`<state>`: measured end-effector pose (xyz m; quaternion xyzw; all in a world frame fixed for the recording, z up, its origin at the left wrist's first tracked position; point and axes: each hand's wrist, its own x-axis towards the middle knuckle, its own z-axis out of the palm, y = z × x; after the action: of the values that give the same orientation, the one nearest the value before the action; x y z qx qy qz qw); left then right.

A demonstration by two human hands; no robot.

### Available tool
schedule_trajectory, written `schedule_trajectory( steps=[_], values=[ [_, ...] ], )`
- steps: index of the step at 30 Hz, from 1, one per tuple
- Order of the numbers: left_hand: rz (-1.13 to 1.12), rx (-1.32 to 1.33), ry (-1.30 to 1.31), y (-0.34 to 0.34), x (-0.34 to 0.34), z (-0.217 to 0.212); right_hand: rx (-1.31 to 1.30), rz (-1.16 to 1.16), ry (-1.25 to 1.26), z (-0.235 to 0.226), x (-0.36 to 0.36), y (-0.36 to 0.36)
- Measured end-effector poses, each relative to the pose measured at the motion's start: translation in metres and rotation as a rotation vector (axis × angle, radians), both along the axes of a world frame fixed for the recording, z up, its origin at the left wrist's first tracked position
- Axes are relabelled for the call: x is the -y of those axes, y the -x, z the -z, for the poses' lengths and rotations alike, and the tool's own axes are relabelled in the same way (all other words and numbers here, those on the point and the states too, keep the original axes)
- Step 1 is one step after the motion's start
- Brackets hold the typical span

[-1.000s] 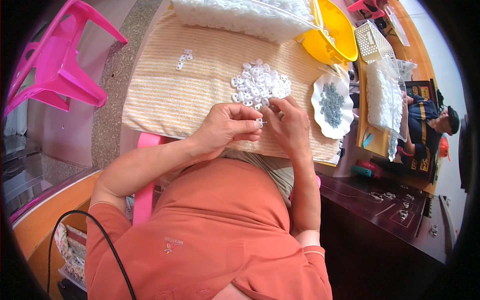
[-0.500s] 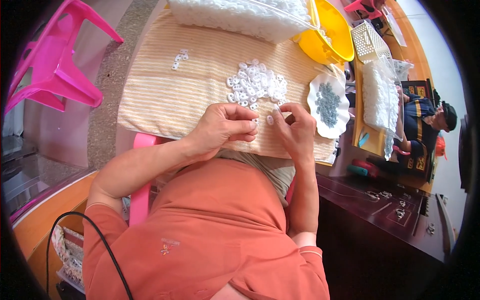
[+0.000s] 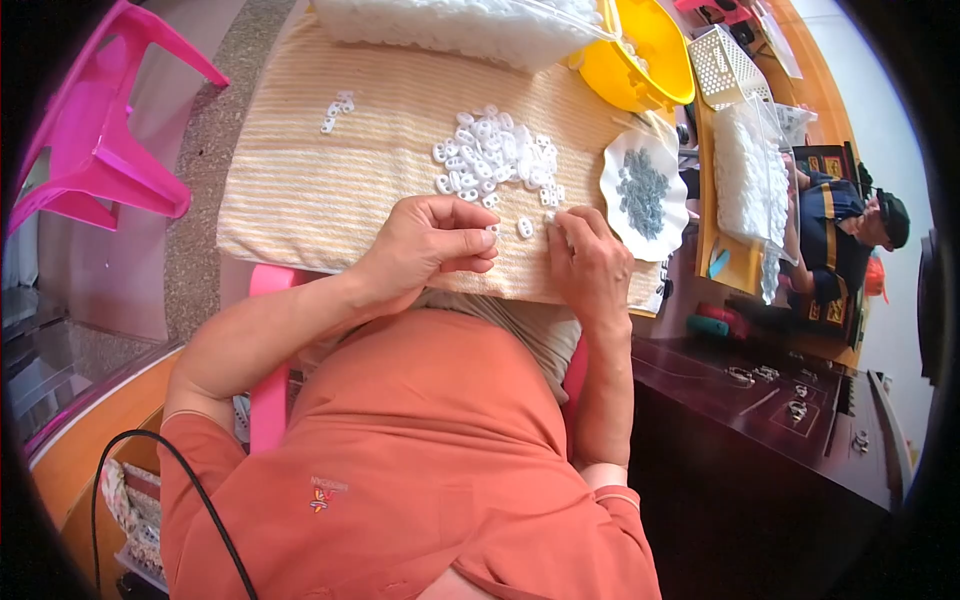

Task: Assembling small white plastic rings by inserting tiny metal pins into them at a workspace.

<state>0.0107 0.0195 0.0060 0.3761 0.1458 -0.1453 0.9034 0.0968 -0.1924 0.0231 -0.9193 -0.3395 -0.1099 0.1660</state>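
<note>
Nr worktop's front edge: L hand pinching white bit, R hand narrow, load unclear; left-edge batch prob. done, big pile isn't.

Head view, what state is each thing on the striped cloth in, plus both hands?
Left hand: pinching a small white piece
Right hand: at another white piece, grip unclear
Lone oval piece: lying between the hands
White pile: loosely heaped
Small group: lying apart from the pile
Scalloped plate: holding grey bits
Clear box: filled with white pieces
Yellow basin: open, contents partly visible
</note>
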Motion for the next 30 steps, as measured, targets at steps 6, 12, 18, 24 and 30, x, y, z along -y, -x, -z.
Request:
schedule_trajectory(
  steps=[6,12,18,24,30],
  values=[
    [0.006,-0.003,-0.001,0.0,-0.001,0.0,-0.216,-0.056,-0.218,0.001,0.015,0.0],
    [0.003,0.0,-0.018,0.0,0.0,0.0,-0.309,0.015,-0.307,0.006,0.019,-0.001],
    [0.01,0.009,-0.01,0.0,0.0,0.002,-0.288,0.008,-0.272,0.006,0.011,-0.002],
    [0.018,0.006,-0.014,-0.001,-0.001,0.003,-0.3,-0.006,-0.215,0.004,0.004,-0.005],
    [0.011,0.015,-0.01,0.0,-0.001,0.002,-0.412,0.063,-0.18,-0.002,-0.001,-0.003]
  ],
)
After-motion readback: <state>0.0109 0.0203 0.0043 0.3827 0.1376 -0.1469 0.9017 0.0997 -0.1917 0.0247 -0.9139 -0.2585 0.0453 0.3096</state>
